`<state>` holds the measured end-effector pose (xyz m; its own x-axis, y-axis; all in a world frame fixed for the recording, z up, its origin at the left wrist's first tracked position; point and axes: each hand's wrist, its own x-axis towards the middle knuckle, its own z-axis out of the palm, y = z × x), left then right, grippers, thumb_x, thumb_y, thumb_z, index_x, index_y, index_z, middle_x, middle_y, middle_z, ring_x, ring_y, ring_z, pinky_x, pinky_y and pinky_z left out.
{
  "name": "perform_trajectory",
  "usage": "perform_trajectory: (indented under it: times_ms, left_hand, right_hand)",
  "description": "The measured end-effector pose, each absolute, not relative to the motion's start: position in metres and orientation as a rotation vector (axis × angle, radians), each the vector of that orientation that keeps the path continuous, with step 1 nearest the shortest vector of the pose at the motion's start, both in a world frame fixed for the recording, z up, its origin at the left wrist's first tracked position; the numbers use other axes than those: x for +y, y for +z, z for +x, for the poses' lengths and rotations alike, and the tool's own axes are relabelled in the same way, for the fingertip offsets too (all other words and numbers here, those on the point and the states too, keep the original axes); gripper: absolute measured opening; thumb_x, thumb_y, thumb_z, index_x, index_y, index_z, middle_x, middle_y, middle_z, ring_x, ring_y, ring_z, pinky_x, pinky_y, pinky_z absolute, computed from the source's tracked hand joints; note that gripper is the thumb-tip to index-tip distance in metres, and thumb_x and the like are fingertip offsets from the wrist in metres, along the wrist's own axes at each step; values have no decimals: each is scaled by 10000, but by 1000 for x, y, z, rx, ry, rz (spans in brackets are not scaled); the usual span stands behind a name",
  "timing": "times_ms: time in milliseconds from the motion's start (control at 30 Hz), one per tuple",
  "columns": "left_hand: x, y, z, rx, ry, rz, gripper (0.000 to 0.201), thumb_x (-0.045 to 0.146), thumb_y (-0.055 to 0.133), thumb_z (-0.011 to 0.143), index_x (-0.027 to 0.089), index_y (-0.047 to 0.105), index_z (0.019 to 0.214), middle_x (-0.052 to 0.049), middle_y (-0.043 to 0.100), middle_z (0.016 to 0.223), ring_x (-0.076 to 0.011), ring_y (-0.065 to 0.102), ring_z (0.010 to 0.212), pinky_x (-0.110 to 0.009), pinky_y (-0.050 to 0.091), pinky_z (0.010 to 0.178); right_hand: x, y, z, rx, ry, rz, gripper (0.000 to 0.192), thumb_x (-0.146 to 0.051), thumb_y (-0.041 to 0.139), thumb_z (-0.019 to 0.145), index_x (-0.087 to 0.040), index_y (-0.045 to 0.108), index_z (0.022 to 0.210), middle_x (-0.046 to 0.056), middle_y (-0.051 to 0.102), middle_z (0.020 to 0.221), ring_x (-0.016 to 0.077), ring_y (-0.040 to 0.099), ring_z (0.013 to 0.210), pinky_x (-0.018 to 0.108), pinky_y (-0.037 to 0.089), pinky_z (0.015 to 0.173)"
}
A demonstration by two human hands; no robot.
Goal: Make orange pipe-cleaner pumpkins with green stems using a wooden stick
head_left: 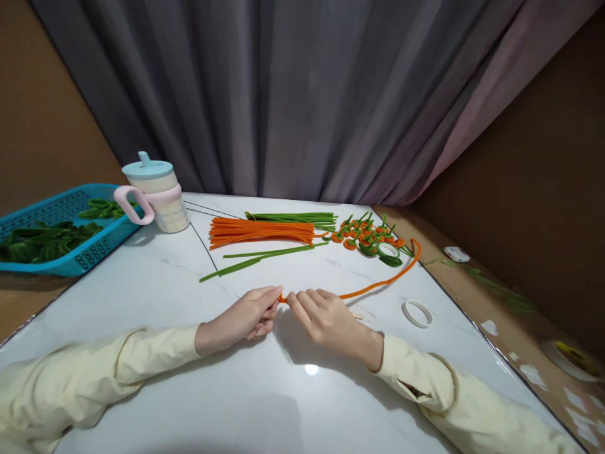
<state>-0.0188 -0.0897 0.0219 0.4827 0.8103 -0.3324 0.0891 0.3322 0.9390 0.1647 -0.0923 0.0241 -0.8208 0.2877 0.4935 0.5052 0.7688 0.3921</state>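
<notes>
Grey curtain [302, 94] is filling the top half of the frame, white marble table [265, 391] is taking up the lower half. Blue basket [61, 214] is sitting at the left edge, holding green pieces; lidded cup [158, 189] with a pink handle is standing just beside it. Upper centre of the table: orange pipe cleaner bundle [262, 231] is lying flat, green pipe cleaners [293, 218] right behind it, two loose green ones in front. To their right, a pile of small orange-and-green flowers [366, 236]. White tape ring [417, 313] is lying at centre right.

Your left hand [246, 318] and right hand [331, 321] are meeting at frame centre, both pinching the near end of one orange pipe cleaner [382, 284] between fingertips. Its free length is curving away to the upper right, toward the flower pile.
</notes>
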Motion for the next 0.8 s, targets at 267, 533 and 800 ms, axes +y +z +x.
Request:
perform_trajectory:
  times_ms: [267, 533, 800]
  left_hand:
    - [-92, 21, -22, 1026, 603, 1522, 381, 483, 339, 930, 199, 341, 675, 89, 331, 463, -71, 292, 410, -211, 268, 430]
    - [-93, 26, -25, 1038, 650, 1887, 361, 367, 339, 937, 191, 333, 621, 67, 360, 525, -92, 323, 494, -232, 292, 513]
    - [-94, 26, -26, 920, 629, 1943, 374, 366, 272, 949, 201, 340, 620, 49, 387, 534, -103, 353, 489, -234, 320, 527]
  right_hand:
    - [-91, 28, 166, -2668, -413, -765, 198, -24, 381, 845, -124, 552, 835, 21, 549, 659, 151, 487, 544, 276, 313, 496]
    - [-87, 29, 170, -2651, -30, -886, 270, 53, 419, 673, -149, 537, 808, 7, 597, 691, 117, 473, 531, 226, 255, 484]
    - [-80, 31, 168, -2392, 669, -846, 124, -88, 475, 833, -144, 571, 778, 7, 588, 654, 94, 470, 549, 183, 351, 544]
